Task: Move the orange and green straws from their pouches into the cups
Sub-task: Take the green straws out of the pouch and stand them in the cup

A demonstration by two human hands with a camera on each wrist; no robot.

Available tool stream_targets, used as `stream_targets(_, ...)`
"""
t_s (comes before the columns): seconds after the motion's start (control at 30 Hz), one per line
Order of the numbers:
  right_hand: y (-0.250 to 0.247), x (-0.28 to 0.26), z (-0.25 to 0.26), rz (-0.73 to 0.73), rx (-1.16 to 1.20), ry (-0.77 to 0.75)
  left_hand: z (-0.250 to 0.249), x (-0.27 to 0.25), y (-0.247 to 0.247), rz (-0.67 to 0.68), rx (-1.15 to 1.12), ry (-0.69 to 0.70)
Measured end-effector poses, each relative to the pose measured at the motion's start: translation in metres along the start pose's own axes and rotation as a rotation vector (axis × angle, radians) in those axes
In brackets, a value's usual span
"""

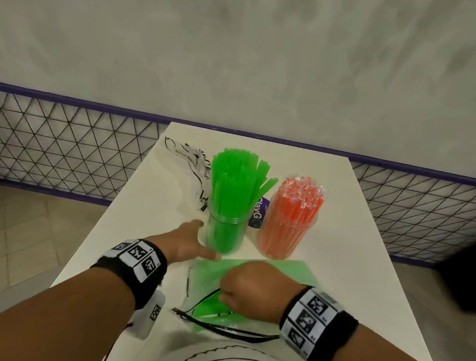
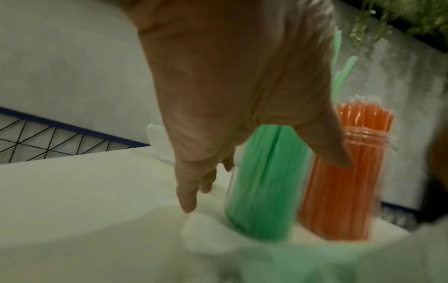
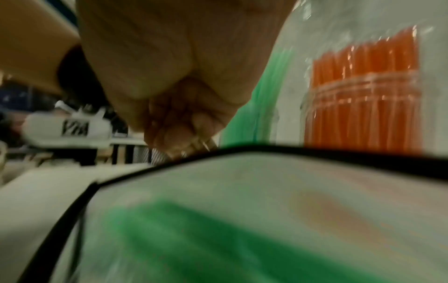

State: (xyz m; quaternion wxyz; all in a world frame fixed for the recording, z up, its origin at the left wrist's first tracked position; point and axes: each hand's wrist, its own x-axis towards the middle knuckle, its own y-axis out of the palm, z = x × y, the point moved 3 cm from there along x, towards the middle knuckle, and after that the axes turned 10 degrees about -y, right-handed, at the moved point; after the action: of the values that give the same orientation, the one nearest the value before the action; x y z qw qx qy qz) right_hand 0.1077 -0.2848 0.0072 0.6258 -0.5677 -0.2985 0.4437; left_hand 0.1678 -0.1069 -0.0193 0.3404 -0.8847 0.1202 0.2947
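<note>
Two clear cups stand mid-table: one (image 1: 223, 232) packed with green straws (image 1: 232, 180), the other (image 1: 283, 238) with orange straws (image 1: 299, 205). My left hand (image 1: 202, 240) hovers open right beside the green cup (image 2: 264, 183), fingers (image 2: 186, 201) pointing down and thumb spread toward the orange cup (image 2: 339, 191); I cannot tell if it touches. A clear pouch (image 1: 254, 275) with black trim lies at the near edge and holds more green straws (image 1: 211, 308). My right hand (image 1: 225, 293) is fisted, pinching the pouch rim (image 3: 218, 151).
An empty clear pouch (image 1: 188, 164) with black print lies crumpled at the back left of the white table (image 1: 350, 269). A purple label (image 1: 257, 213) shows between the cups. A wire mesh fence (image 1: 68, 138) with a purple rail runs behind the table.
</note>
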Motion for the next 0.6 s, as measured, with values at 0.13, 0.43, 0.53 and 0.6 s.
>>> stream_targets(0.13, 0.043, -0.006, -0.004, 0.139, -0.009, -0.002, 0.012, -0.008, 0.037, 0.169, 0.318, 0.058)
stream_targets(0.43, 0.053, 0.005, 0.001, 0.079, 0.045, 0.153, 0.026, -0.009, 0.069, 0.113, 0.679, 0.216)
stream_targets(0.53, 0.056, 0.004, 0.004, 0.089, 0.024, 0.162, 0.028, -0.01, 0.069, 0.124, 0.73, 0.231)
stream_targets(0.6, 0.058, 0.003, 0.005, 0.116, 0.002, 0.154, 0.027, -0.01, 0.069, 0.131, 0.752, 0.234)
